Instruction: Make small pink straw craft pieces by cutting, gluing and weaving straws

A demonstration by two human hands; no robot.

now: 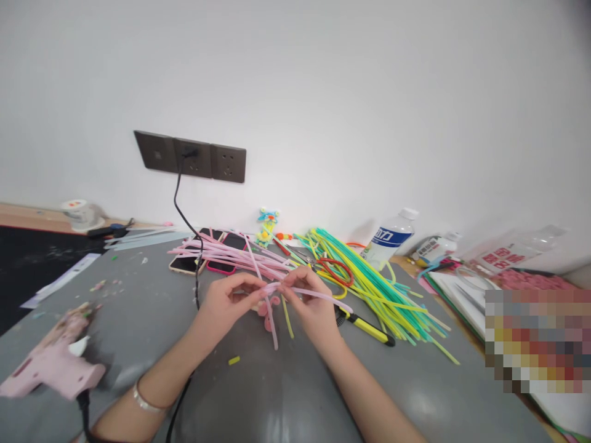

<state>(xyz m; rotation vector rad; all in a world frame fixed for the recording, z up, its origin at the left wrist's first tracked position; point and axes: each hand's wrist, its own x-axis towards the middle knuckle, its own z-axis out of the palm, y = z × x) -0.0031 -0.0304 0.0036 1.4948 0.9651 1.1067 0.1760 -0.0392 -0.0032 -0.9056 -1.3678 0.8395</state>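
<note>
My left hand (226,304) and my right hand (308,301) meet over the grey table (286,394), both pinching thin pink pipe cleaners (310,293). One strand runs right from my right fingers, another hangs down between the hands. A small curled pink piece (268,306) lies just under them. Behind my hands lies a loose bundle of pink pipe cleaners (231,253).
A pink glue gun (50,363) rests at the front left, its black cord (184,209) running to a wall socket (191,157). Phones (217,261), a green and yellow pipe-cleaner pile (369,280), a yellow-handled tool (367,327), red-handled scissors (335,269), water bottles (392,240) and books (466,295) lie around.
</note>
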